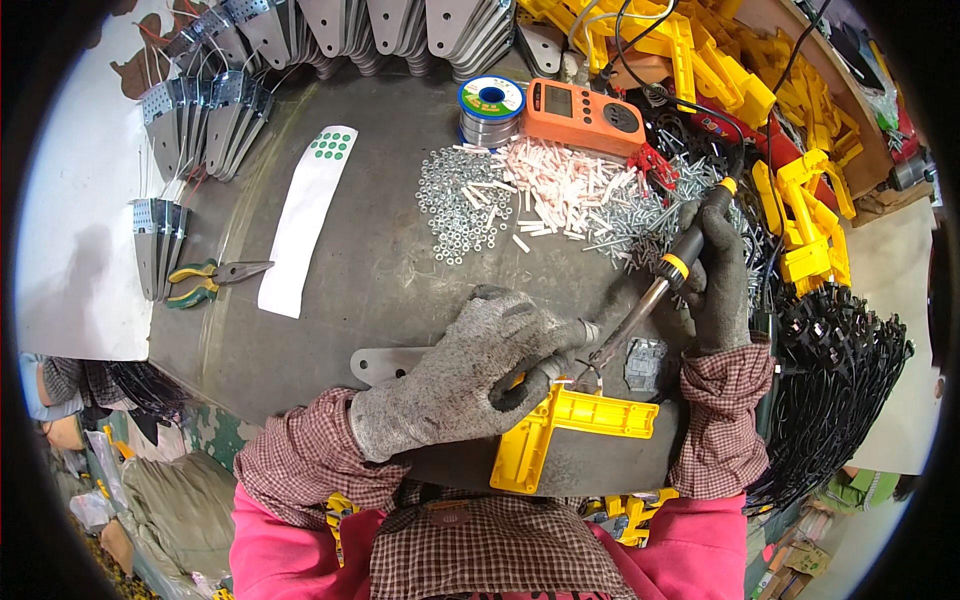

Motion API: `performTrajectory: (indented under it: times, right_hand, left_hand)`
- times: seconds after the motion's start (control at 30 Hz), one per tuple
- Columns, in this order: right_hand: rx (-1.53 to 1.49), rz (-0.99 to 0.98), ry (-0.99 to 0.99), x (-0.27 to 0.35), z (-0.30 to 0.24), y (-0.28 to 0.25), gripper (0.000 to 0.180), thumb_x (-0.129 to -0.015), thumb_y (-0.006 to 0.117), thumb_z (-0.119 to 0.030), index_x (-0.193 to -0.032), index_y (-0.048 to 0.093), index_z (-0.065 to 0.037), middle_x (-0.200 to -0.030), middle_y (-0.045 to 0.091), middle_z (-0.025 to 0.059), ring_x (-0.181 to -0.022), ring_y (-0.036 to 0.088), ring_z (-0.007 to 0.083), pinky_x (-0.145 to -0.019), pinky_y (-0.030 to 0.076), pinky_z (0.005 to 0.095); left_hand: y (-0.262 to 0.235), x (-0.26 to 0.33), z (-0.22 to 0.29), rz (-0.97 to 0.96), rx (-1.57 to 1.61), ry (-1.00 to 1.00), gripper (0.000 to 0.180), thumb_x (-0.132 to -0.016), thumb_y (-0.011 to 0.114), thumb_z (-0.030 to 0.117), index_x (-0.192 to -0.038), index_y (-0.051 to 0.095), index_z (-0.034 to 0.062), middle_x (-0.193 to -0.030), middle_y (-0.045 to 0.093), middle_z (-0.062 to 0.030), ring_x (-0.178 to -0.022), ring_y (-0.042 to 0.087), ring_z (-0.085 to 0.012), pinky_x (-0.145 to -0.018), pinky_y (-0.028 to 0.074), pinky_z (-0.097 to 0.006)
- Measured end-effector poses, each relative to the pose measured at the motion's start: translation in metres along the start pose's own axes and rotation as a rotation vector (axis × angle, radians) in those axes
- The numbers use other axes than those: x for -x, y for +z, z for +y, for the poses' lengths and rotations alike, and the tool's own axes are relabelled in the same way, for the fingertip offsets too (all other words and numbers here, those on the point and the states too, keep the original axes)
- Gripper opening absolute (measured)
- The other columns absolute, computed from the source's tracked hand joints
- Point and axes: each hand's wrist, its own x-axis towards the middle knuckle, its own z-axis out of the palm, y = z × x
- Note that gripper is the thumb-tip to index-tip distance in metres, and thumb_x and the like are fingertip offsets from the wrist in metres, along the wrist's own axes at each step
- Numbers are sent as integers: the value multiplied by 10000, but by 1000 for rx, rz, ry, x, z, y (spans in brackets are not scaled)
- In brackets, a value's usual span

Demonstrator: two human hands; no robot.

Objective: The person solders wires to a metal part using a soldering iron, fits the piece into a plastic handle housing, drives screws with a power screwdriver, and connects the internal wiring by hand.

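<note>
Gripping soldering iron in gloved right hand, left hand clamped on yellow plastic bracket, frame centre. Soldering step apparently underway; next likely needs steady tip contact.

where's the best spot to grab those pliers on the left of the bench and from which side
Take the pliers by the two yellow-and-green handles, coming from the left end. They lie flat on the grey bench, with the bare metal jaws pointing right toward the white paper strip. The handles are splayed slightly apart, probably leaving room for fingers to close around both.
</note>
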Motion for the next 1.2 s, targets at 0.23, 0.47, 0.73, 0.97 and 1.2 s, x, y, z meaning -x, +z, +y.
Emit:
performTrajectory:
  times: [0.23, 0.47, 0.73, 0.97, 1.2]
  right_hand:
    - [143, 289, -188, -9, -24, -3, 281, -989, 522, -364, -954, 557, -87, -578, 394, -89, -395, 322, 21, -370, 260, 167]
    - [458, 399, -619, -14, -62, -63, 320, -1002, 523, -296, -1140, 638, -31, -881, 621, 7, -720, 569, 75, -618, 449, 201]
    - [1053, 192, -917, -89, -19, -22, 301, -843, 677, -23, -1138, 669, -86, -1048, 694, 142, -944, 682, 270, -859, 533, 343]
    - [1687, 246, -786, -51, -46, 20, 592, -860, 594, -38, -1409, 400, -144, -1186, 540, 200, -966, 617, 409, -796, 529, 485]
    - [1482, -254, -343, 110, -10, 13, 321, -908, 590, -187, -1202, 615, -61, -727, 645, 211, -675, 664, 388, -621, 542, 473]
  left_hand:
    - [-44, 7, -4, -35, 122, 15, 514, -741, 636, 105, -1254, 615, 121, -865, 578, -23, -772, 541, -236, -847, 423, -427]
    - [-144, 42, 9, 196, -551, -318, 255, -845, 608, 117, -1088, 675, 79, -1100, 643, -116, -1080, 589, -273, -1014, 426, -446]
    - [6, -87, 46, -774, -321, 50, 463, -864, 655, 394, -1067, 618, -20, -883, 674, -209, -888, 649, -406, -797, 529, -466]
    - [7, -84, 27, -792, 1, -16, 319, -849, 651, 242, -1078, 671, 20, -988, 704, -190, -933, 666, -377, -824, 529, -443]
    - [-3, -64, 64, -395, -64, -78, 193, -859, 646, 188, -995, 628, 53, -938, 646, -129, -884, 653, -308, -795, 518, -408]
